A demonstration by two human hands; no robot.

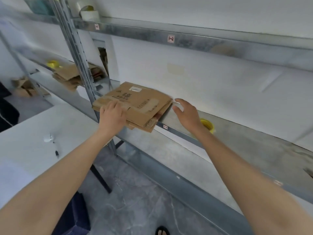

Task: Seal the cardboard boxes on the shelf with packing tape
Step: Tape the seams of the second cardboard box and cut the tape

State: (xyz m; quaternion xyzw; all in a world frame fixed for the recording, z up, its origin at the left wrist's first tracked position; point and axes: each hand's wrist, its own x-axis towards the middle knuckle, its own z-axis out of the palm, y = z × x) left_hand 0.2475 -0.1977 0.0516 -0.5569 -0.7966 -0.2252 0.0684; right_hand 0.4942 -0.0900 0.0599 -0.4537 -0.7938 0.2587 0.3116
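Grey metal shelf (237, 138) against a white wall. Flattened cardboard boxes (135, 102) lay stacked at its left end, overhanging the front edge. I logged the left hand (111, 114) resting on the stack's near left corner, fingers laid on top; thumb placement unclear. Right hand (186, 112) hovered wide open just beside the stack's right edge, not touching. Yellow tape roll (209, 125) sat on the shelf, partly behind the right wrist.

Upper shelf beam (135, 31): sticker (171, 38) reads "1-2", well above right hand (187, 114) fingertips. Flat cardboard box (140, 100) print by left hand (111, 114) fingers: blurry, unreadable.
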